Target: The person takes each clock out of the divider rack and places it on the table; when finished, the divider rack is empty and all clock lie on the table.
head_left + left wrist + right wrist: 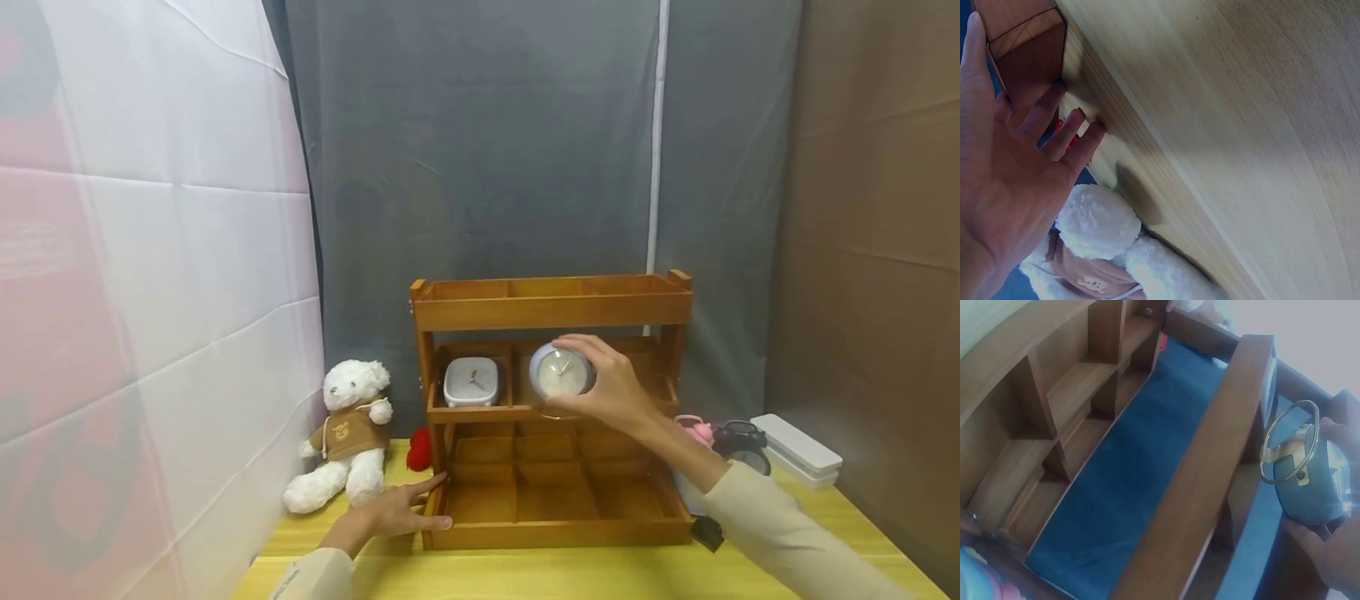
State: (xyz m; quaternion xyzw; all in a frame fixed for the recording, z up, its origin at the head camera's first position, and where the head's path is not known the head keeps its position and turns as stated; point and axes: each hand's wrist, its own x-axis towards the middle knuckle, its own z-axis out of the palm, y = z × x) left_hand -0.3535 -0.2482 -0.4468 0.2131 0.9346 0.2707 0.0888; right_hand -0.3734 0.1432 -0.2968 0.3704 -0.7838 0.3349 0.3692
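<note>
My right hand [611,385] grips a round, pale blue alarm clock [560,372] by its rim, in front of the middle tier of a wooden shelf rack [555,314]. The right wrist view shows the clock's blue casing [1307,494] and a metal ring at its base. A white rounded-square alarm clock [471,382] stands in that tier's left compartment. At the rack's lower left side, my left hand [393,510] rests with fingers extended against the wood. Its palm and spread fingers appear in the left wrist view beside the rack's corner [1029,62].
Left of the rack sits a white teddy bear [348,433] in a brown hoodie, with a red fuzzy object [419,450] nearby. To the right are a pink item [696,430], a black clock [750,454] and a white case [797,448] on the yellow wood-grain table [525,575].
</note>
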